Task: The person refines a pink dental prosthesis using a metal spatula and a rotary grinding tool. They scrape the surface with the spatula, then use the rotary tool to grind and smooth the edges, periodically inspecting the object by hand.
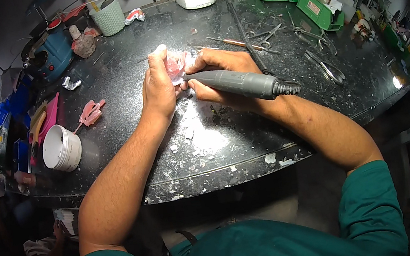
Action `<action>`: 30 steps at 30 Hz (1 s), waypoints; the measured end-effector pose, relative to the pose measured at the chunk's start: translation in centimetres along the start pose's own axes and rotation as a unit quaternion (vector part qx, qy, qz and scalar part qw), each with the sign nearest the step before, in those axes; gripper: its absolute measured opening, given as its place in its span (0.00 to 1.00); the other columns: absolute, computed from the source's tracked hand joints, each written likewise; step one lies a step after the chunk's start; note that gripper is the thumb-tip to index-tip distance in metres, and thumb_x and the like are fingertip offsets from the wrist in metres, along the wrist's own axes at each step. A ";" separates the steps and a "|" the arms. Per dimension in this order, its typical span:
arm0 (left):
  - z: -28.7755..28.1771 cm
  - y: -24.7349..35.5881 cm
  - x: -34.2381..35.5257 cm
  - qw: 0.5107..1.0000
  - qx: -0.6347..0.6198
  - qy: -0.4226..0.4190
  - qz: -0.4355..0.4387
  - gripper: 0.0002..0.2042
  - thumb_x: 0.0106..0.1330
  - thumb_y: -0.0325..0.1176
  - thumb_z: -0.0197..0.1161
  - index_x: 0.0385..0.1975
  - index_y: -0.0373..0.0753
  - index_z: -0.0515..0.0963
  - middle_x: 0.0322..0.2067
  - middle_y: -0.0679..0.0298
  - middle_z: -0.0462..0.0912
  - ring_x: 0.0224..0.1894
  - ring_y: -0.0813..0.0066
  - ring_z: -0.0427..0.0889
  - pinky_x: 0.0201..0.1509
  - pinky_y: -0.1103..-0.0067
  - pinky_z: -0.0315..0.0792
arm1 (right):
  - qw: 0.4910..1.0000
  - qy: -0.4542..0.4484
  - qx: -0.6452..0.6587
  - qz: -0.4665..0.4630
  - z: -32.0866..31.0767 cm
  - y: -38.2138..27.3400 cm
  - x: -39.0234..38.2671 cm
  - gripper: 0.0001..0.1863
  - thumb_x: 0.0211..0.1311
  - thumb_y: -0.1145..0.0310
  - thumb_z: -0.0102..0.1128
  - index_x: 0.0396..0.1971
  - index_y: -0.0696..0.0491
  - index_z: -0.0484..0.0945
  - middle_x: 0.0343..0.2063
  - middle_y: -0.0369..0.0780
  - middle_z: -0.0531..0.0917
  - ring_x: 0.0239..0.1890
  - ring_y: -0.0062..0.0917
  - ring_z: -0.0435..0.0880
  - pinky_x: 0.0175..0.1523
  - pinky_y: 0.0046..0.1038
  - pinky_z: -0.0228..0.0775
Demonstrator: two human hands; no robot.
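A dark green short-sleeved shirt [236, 254] sits closest, below the speckled black counter [118, 69]. Above that surface, the left hand [157, 90] curls its fingers around a small pink, partly translucent piece [174, 67]; the right hand's [226, 62] fingers grip a dark grey cylindrical handpiece [241, 83], tip at the piece.

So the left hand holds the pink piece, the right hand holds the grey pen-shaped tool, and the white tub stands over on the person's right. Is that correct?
Not quite: the head view shows the white tub standing on the person's left. The rest stands: the left hand holds the pink piece, and the right hand holds the grey pen-shaped tool.
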State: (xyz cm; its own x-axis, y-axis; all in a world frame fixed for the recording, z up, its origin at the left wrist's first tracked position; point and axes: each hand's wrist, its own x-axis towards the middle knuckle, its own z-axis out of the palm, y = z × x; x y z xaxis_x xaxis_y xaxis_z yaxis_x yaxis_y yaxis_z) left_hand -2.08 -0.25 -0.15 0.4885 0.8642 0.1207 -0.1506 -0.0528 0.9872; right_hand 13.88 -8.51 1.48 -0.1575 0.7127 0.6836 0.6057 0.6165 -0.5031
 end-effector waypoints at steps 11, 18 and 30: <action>0.6 0.4 -0.2 1.000 -0.004 0.020 0.000 0.28 0.73 0.60 0.36 0.34 0.44 0.76 0.24 0.72 0.74 0.19 0.87 0.64 0.20 0.86 0.52 | 1.000 -0.016 -0.012 0.016 -0.4 -0.2 0.2 0.16 0.53 0.62 0.73 0.34 0.56 0.78 0.28 0.42 0.84 0.29 0.30 0.86 0.35 0.29 0.77; 0.8 0.7 -0.2 0.999 -0.022 0.032 -0.021 0.29 0.73 0.61 0.36 0.35 0.43 0.77 0.24 0.72 0.76 0.20 0.86 0.67 0.20 0.86 0.55 | 0.999 -0.017 -0.013 0.026 -0.5 -0.3 0.1 0.16 0.53 0.63 0.73 0.34 0.56 0.78 0.28 0.42 0.84 0.30 0.32 0.86 0.36 0.30 0.78; 0.7 0.9 -0.1 0.998 -0.044 0.033 -0.037 0.29 0.71 0.63 0.36 0.31 0.45 0.75 0.18 0.71 0.72 0.13 0.86 0.58 0.16 0.85 0.48 | 1.000 0.016 0.017 0.014 -0.5 -0.2 0.1 0.13 0.53 0.64 0.72 0.33 0.55 0.80 0.26 0.41 0.84 0.30 0.28 0.87 0.36 0.28 0.77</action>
State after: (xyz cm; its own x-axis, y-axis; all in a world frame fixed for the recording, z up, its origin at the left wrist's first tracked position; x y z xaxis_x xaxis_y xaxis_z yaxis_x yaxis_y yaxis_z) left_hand -1.68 -0.67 0.75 0.4433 0.8956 0.0369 -0.1917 0.0545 0.9799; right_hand 14.13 -8.77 1.95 -0.1143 0.7193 0.6852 0.5825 0.6072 -0.5404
